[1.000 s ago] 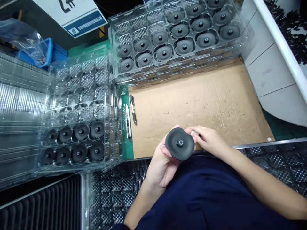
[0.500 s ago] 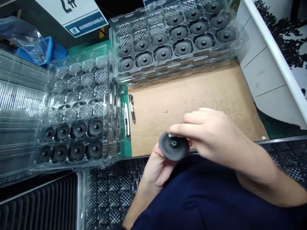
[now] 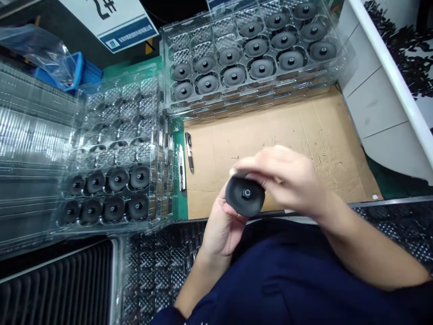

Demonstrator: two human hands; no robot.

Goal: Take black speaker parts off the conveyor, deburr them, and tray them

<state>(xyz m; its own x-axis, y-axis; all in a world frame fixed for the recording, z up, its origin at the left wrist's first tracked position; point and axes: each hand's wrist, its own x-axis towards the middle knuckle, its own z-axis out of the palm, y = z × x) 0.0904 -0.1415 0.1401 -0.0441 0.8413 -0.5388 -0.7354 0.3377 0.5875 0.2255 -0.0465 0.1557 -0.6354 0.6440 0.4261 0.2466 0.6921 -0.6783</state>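
Observation:
A black round disc point(image 3: 244, 204) with a raised hub at its centre faces up over the front of the cardboard. From below and the left, my left hand point(image 3: 220, 228) grips it, the fingers partly hidden underneath. My right hand point(image 3: 287, 178) lies across the far edge, fingers bent and closed on the rim; motion blurs it somewhat. Something small and pale shows at its fingertips, too small to name. Matching discs sit hub-up in the pockets of a clear plastic tray point(image 3: 216, 100) at the back and another clear tray point(image 3: 157, 180) on the left.
A cardboard sheet point(image 3: 223, 149) covers the work surface. Along its left edge lie a pen point(image 3: 189, 153) and a white cutter knife point(image 3: 181, 168). A white bin point(image 3: 382, 101) with black pieces bounds the right. A blue box point(image 3: 79, 72) stands back left, beside stacked clear trays point(image 3: 30, 149).
My right hand has shifted slightly left and up, and its fingers now curl over the disc's far rim. The disc has tilted and risen a little in my left hand.

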